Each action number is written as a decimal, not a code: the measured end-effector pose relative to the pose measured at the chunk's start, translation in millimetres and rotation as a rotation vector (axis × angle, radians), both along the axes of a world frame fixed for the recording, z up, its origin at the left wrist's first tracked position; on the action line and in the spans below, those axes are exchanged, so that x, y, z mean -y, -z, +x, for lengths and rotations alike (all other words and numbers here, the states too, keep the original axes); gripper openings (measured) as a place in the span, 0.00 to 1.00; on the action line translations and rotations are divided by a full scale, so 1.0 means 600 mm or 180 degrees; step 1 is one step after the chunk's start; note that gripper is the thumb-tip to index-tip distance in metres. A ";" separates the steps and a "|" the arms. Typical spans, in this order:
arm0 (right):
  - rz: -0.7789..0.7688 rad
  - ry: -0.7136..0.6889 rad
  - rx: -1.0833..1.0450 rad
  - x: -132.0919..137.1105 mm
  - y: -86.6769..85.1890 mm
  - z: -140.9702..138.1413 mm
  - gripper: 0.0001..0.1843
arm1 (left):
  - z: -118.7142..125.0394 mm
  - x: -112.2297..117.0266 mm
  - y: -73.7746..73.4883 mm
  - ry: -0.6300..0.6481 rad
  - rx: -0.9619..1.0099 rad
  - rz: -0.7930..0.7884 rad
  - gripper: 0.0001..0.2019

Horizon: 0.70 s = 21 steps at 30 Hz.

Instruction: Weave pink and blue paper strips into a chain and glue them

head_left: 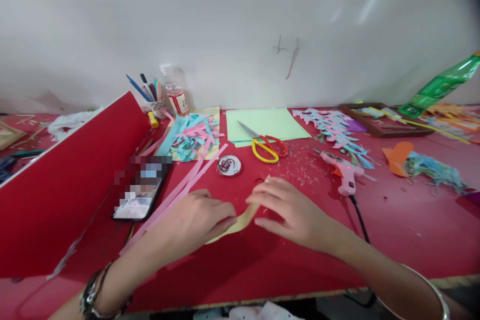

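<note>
A pale yellow paper strip (244,220) runs between my two hands above the red tabletop, slightly curved. My left hand (198,215) pinches it near its lower left stretch, thumb and forefinger pressed together. At the strip's upper right end, my right hand (287,210) has its fingers bent over the paper, with the thumb lower down. A small tip of the strip shows beyond those fingers. Beyond my hands lie scissors (265,144) with one yellow and one red handle, and a small round dish (229,165) holding dark thread-like bits.
A pink glue gun (347,172) with a black cord lies right. Pink and blue paper cuttings (195,135), long pink strips (180,190), a phone (144,190) and a red board (75,185) are left. Green sheets (270,122), fringed paper (333,127) and a green bottle (438,87) stand further back.
</note>
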State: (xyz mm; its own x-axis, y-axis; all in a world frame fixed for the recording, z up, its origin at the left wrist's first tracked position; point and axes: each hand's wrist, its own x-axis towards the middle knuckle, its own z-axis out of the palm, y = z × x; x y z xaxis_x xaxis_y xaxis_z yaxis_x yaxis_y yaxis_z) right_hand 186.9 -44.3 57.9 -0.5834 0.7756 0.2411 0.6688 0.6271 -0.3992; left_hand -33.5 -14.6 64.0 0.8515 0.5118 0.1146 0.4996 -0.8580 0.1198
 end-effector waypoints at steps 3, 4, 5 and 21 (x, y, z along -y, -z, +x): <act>-0.0333 0.0064 0.0102 -0.002 0.003 -0.022 0.09 | 0.006 -0.001 -0.002 -0.0034 -0.0312 -0.0189 0.10; -0.0437 0.0078 0.0098 -0.004 0.003 -0.024 0.10 | 0.006 -0.004 -0.002 -0.0053 -0.0357 -0.0227 0.10; -0.0531 0.0033 0.0086 -0.006 0.003 -0.025 0.10 | 0.005 -0.006 -0.003 -0.0050 -0.0382 -0.0248 0.10; -0.0932 0.0128 -0.0303 -0.013 0.036 -0.035 0.14 | 0.036 -0.012 0.039 0.0230 0.0337 0.0902 0.10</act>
State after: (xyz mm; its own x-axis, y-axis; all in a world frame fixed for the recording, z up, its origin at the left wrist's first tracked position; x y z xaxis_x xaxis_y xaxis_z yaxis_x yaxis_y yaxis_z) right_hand 165.8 -36.2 36.3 -0.5364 0.8421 0.0561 0.6417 0.4501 -0.6210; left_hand -11.7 -7.5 40.5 0.8603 0.3853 0.3339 0.4334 -0.8975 -0.0812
